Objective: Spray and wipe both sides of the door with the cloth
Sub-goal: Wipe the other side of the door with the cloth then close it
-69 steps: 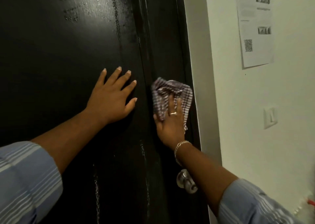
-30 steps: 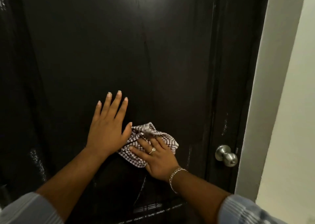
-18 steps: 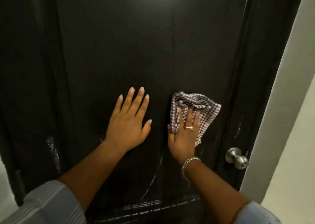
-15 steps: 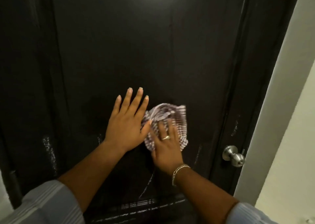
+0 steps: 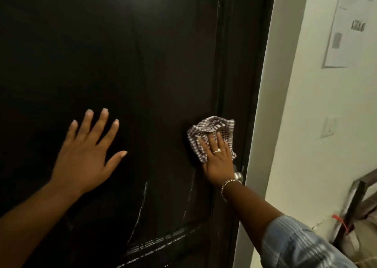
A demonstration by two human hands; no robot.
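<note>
Left hand (image 5: pixel 85 157) flat, fingers spread, bracing the door (image 5: pixel 126 63). Right hand (image 5: pixel 219 161) flat, pressing cloth (image 5: pixel 210 132) near door's right edge, apparently just above the half-hidden knob (image 5: pixel 239 177).

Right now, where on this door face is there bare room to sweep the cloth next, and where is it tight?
Bare panel lies between the left hand and the cloth, and across the whole door above both hands. Streaks mark the panel below them. It is tight at the right: the right hand presses the cloth beside the door's edge, with the knob just beneath the wrist.
</note>
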